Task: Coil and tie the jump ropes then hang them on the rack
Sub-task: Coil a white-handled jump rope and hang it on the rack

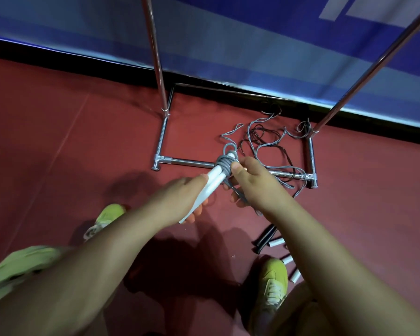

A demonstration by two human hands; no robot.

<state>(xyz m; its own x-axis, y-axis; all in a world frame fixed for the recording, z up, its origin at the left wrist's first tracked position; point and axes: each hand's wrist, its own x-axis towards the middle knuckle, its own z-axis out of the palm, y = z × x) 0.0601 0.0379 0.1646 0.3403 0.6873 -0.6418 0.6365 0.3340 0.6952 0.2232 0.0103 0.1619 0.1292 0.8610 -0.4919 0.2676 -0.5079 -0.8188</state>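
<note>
My left hand (180, 200) grips the two white handles (215, 181) of a grey jump rope, held side by side and pointing away from me. Grey rope (224, 163) is wound in several turns round the far end of the handles. My right hand (250, 180) pinches that rope just right of the windings, with a strand running down under the palm. The metal rack (187, 162) stands in front of me, its base frame on the floor and two uprights rising out of view. Loose grey and black ropes (267, 141) lie tangled inside the base.
Black and white handles (269, 240) of other ropes lie on the red floor by my right foot (272, 284). My left foot (107, 218) is at the lower left. A blue banner wall (252, 44) runs behind the rack.
</note>
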